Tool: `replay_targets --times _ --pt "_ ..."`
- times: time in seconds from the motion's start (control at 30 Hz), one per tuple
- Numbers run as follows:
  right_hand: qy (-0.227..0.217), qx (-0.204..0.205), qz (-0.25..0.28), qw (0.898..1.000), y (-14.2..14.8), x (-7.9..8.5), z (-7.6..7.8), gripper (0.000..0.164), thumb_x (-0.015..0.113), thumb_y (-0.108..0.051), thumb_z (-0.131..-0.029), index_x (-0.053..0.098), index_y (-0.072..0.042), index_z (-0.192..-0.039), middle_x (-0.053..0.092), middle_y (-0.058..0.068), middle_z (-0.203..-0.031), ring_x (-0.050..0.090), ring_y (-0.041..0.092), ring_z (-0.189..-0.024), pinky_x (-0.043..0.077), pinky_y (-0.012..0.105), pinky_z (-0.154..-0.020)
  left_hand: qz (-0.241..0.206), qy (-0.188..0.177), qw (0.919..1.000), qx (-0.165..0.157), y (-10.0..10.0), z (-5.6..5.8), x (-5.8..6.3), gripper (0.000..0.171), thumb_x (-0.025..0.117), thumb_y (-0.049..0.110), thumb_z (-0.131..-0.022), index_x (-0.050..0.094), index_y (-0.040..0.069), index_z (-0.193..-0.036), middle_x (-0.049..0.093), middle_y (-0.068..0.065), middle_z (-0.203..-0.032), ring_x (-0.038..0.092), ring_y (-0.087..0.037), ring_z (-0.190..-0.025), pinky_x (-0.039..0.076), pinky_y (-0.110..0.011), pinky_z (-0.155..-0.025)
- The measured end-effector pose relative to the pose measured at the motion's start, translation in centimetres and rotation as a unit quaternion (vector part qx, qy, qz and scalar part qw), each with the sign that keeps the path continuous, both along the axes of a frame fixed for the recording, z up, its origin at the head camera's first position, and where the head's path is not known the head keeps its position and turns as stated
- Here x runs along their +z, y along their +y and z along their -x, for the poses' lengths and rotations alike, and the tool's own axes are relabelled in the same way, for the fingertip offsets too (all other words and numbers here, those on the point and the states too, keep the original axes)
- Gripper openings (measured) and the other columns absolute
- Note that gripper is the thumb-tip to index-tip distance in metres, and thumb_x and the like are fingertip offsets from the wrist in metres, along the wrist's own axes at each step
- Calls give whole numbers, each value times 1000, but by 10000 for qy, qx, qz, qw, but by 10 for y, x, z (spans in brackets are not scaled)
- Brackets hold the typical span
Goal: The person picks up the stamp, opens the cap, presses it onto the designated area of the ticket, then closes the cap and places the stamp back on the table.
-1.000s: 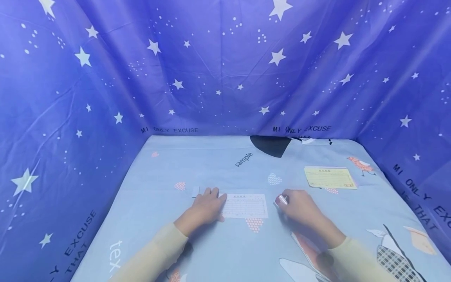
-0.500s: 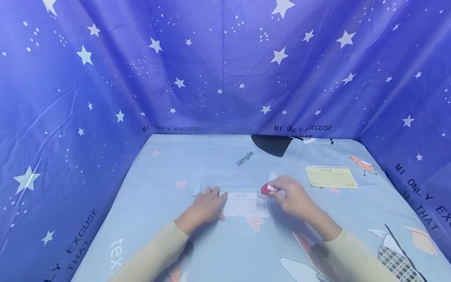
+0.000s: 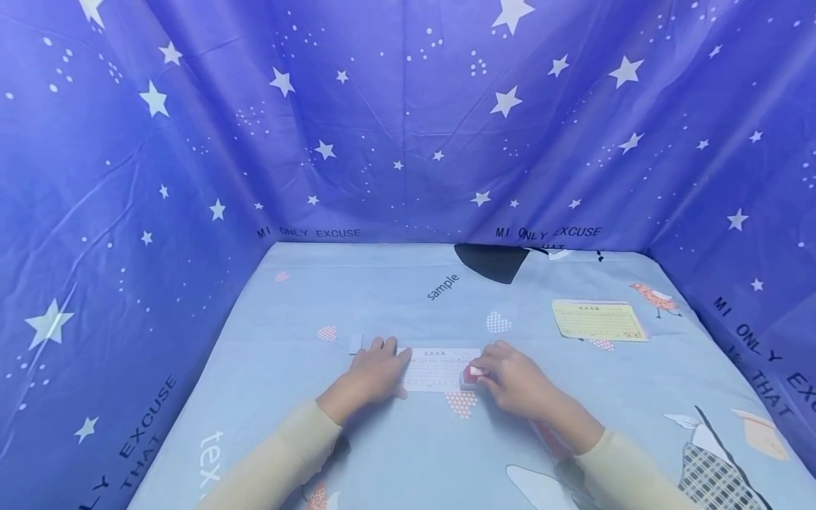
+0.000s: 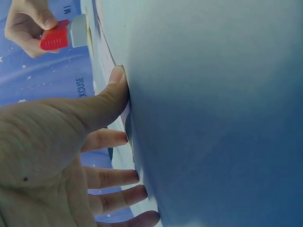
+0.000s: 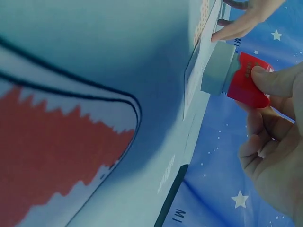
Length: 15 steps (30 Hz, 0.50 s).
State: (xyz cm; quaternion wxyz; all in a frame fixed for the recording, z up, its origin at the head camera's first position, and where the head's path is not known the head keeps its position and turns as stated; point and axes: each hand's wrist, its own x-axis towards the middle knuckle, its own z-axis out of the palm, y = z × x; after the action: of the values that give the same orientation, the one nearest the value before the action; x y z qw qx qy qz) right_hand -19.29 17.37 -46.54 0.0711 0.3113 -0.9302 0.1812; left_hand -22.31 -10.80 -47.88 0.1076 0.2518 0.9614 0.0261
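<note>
A white printed form point(image 3: 440, 370) lies flat on the blue patterned cloth, in the middle of the head view. My left hand point(image 3: 375, 372) rests on its left end with fingers spread; the left wrist view shows the thumb point(image 4: 117, 78) at the paper's near edge. Between thumb and fingers, my right hand point(image 3: 519, 375) pinches the red handle of a stamp point(image 5: 248, 78). The stamp's grey base is down at the form's lower right corner. In the left wrist view the stamp point(image 4: 56, 37) stands base toward the paper.
A yellow printed slip point(image 3: 599, 321), with a pink edge showing under it and a red mark in its corner, lies at the back right. A small pale flat piece point(image 3: 355, 345) lies just left of my left hand. Purple star-print curtains point(image 3: 401, 127) enclose the cloth-covered surface.
My right hand has brought the stamp left from beside the form, first over its upper right, then down to its lower right corner. The left hand stays on the paper.
</note>
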Motion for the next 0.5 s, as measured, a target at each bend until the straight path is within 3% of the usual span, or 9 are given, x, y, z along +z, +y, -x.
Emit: replay_targets --times 0.5 --pt "267 238 -36 9994 0 -11 1 19 79 -6 -81 76 -10 -99 60 -7 -87 51 11 -84 50 31 -73 81 134 9998 -90 0 0 -1 82 80 51 -79 53 12 -146 54 -16 -128 49 -29 -106 51 -48 -78"
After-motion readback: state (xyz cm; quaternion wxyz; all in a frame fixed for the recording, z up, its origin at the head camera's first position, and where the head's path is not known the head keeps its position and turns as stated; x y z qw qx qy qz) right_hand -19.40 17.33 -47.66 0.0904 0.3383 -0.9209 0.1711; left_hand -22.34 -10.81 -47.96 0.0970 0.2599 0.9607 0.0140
